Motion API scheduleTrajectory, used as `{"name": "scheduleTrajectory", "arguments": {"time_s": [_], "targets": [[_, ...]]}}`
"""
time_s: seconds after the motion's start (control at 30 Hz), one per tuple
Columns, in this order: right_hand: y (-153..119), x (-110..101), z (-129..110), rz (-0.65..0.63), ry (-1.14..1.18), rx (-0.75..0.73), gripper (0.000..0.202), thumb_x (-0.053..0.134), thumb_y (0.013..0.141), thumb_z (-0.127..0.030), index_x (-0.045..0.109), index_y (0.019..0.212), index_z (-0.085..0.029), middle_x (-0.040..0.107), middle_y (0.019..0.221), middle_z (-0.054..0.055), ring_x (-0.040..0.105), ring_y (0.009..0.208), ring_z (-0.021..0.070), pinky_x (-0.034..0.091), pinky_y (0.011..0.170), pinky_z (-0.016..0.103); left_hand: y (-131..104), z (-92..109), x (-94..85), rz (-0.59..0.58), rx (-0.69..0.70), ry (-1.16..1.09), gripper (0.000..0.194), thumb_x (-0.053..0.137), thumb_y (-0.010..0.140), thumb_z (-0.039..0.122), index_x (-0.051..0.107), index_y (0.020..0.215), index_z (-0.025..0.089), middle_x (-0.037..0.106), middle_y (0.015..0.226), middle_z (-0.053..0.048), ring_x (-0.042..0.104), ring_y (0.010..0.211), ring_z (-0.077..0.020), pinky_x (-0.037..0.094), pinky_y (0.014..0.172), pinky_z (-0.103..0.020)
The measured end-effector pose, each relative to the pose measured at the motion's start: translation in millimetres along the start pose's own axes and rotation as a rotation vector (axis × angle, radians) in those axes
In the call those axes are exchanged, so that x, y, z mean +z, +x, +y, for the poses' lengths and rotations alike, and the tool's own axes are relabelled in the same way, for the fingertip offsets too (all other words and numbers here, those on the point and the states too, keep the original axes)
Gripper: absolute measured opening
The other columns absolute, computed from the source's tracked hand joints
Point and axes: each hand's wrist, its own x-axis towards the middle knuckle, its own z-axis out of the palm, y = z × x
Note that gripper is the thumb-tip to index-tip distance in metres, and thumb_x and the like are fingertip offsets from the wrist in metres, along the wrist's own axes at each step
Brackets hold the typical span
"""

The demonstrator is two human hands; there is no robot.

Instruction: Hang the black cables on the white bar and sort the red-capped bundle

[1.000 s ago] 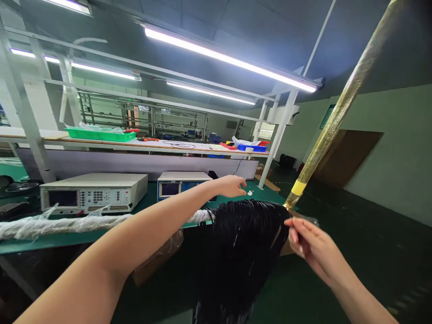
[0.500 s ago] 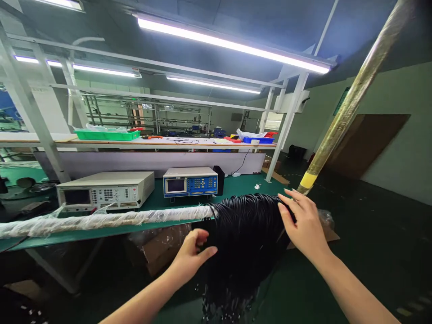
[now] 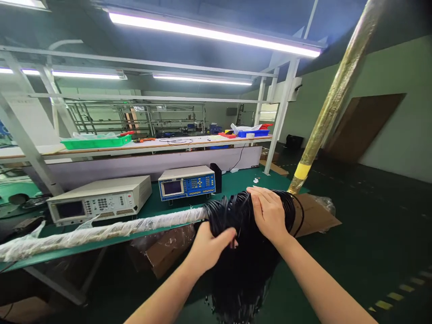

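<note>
A thick bundle of black cables [image 3: 232,252] hangs draped over a horizontal pole wrapped in white plastic film [image 3: 158,221]. My left hand [image 3: 211,245] is closed at the left side of the bundle, thumb across the front and most fingers hidden among the cables. On top of the bundle lies my right hand [image 3: 268,213], its fingers pressed together and curved over the cables. One cable loop stands out to the right of that hand. Small light-coloured ends show at the bottom of the bundle.
A gold-coloured slanted pole [image 3: 324,119] with yellow tape rises at right. Two bench instruments, a grey one [image 3: 101,200] and a blue-fronted one [image 3: 187,184], stand on the green bench behind. The shelf above holds a green tray [image 3: 97,142] and a blue tray [image 3: 253,133]. Cardboard [image 3: 313,213] lies beyond the bundle.
Both hands have come onto the cables: my left hand moved right and closed on them, my right hand moved left along the top. The upper cables are pushed together, and the view has shifted.
</note>
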Motion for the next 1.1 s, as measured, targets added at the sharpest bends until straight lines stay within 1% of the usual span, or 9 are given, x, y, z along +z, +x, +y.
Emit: {"name": "scheduleTrajectory", "arguments": {"time_s": [0.17, 0.27, 0.33, 0.43, 0.53, 0.73, 0.97, 1.03, 1.1], "targets": [[-1, 0, 1, 0.011, 0.013, 0.01, 0.022, 0.05, 0.098, -0.027, 0.063, 0.112, -0.016, 0.066, 0.113, 0.008, 0.059, 0.112, 0.0234, 0.044, 0.098, 0.049, -35, 73, -42.1, 0.118, 0.011, -0.021, 0.026, 0.07, 0.073, 0.039, 0.074, 0.082, 0.015, 0.072, 0.075, -0.007, 0.065, 0.066, -0.0208, 0.052, 0.063, -0.03], [-3, 0, 0, 0.007, 0.028, 0.026, 0.025, 0.047, 0.099, -0.03, 0.064, 0.111, -0.015, 0.067, 0.113, 0.008, 0.059, 0.114, 0.0232, 0.042, 0.099, 0.049, -76, 85, -74.2, 0.476, -0.02, -0.1, 0.033, 0.077, 0.063, 0.038, 0.076, 0.089, 0.018, 0.076, 0.091, -0.009, 0.068, 0.083, -0.0289, 0.056, 0.07, -0.033], [-2, 0, -1, 0.004, 0.039, 0.035, 0.026, 0.046, 0.1, -0.031, 0.065, 0.11, -0.015, 0.068, 0.114, 0.008, 0.058, 0.115, 0.0232, 0.041, 0.101, 0.049, -103, 68, -97.4, 0.655, -0.098, -0.158, 0.031, 0.077, 0.063, 0.045, 0.076, 0.082, 0.02, 0.075, 0.084, -0.008, 0.068, 0.082, -0.0299, 0.057, 0.067, -0.035], [1, 1, 0, 0.006, 0.054, 0.045, 0.026, 0.046, 0.1, -0.031, 0.065, 0.108, -0.015, 0.068, 0.114, 0.008, 0.058, 0.116, 0.023, 0.04, 0.103, 0.051, -124, 16, -127.1, 0.661, -0.24, -0.097, 0.033, 0.079, 0.059, 0.05, 0.07, 0.059, 0.018, 0.073, 0.074, -0.007, 0.066, 0.075, -0.0271, 0.055, 0.063, -0.033], [0, -2, -6, 0.019, 0.071, 0.068, 0.025, 0.046, 0.1, -0.028, 0.066, 0.106, -0.015, 0.068, 0.114, 0.008, 0.059, 0.115, 0.0236, 0.038, 0.104, 0.053, -122, -31, -142.2, 0.73, -0.238, -0.035, 0.042, 0.085, 0.05, 0.047, 0.074, 0.076, 0.016, 0.075, 0.082, -0.007, 0.067, 0.085, -0.027, 0.054, 0.076, -0.034], [-44, -20, -63, 0.152, 0.124, 0.178, 0.023, 0.055, 0.091, -0.015, 0.064, 0.111, -0.021, 0.063, 0.109, 0.013, 0.059, 0.106, 0.0277, 0.046, 0.094, 0.049, -107, -48, -141.6, 0.729, -0.178, 0.045, 0.043, 0.084, 0.056, 0.045, 0.071, 0.083, 0.015, 0.072, 0.074, -0.004, 0.066, 0.077, -0.0233, 0.051, 0.077, -0.032], [-122, 30, -130, -0.179, 0.314, 0.267, 0.02, 0.046, 0.098, -0.022, 0.056, 0.115, -0.016, 0.064, 0.1, 0.006, 0.064, 0.09, 0.0186, 0.055, 0.077, 0.037, -140, -50, -129.8, 1.018, 0.007, 0.212, 0.06, 0.081, 0.06, 0.043, 0.058, 0.11, 0.021, 0.06, 0.115, -0.007, 0.056, 0.112, -0.0288, 0.041, 0.104, -0.044], [-149, 47, -157, -0.288, 0.347, 0.231, 0.021, 0.046, 0.099, -0.025, 0.058, 0.114, -0.016, 0.066, 0.098, 0.006, 0.065, 0.087, 0.018, 0.056, 0.075, 0.036, -155, -47, -116.7, 1.17, 0.185, 0.252, 0.046, 0.078, 0.067, 0.036, 0.057, 0.106, 0.023, 0.057, 0.112, -0.004, 0.056, 0.11, -0.0257, 0.039, 0.106, -0.042], [-171, 56, -190, -0.387, 0.407, 0.155, 0.028, 0.051, 0.096, -0.035, 0.059, 0.116, -0.016, 0.064, 0.113, 0.01, 0.063, 0.1, 0.0221, 0.055, 0.081, 0.039, -163, -45, -98.2, 1.066, 0.268, 0.245, 0.024, 0.07, 0.077, 0.029, 0.06, 0.099, 0.024, 0.06, 0.103, -0.003, 0.059, 0.1, -0.022, 0.044, 0.099, -0.037]]}}
